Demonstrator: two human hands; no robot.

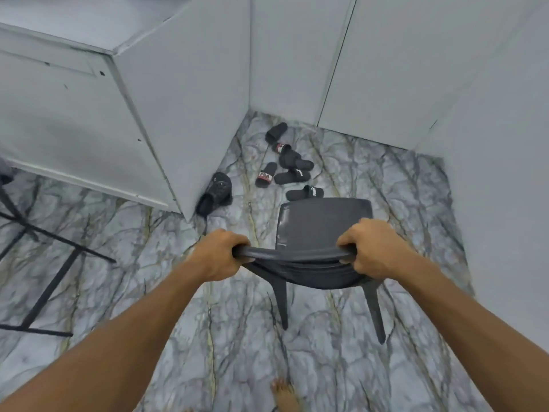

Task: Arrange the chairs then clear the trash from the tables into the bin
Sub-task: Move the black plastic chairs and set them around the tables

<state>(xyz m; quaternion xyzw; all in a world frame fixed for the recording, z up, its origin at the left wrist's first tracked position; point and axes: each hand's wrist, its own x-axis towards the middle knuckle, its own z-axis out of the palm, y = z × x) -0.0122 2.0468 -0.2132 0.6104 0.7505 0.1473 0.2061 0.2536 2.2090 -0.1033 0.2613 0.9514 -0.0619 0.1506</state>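
both hands grip the curved top rail of a dark chair (322, 221) — the left hand (218, 254) closed over its left end, the right hand (370, 248) over its right end. the chair stands on the marbled floor (401, 179) near the room's far corner, its seat facing away — black slippers (292, 165) lie scattered just beyond it.

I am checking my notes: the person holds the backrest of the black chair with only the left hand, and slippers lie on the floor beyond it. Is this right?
Not quite. The head view shows both the left hand and right hand gripping the black chair backrest. The slippers do lie beyond it.
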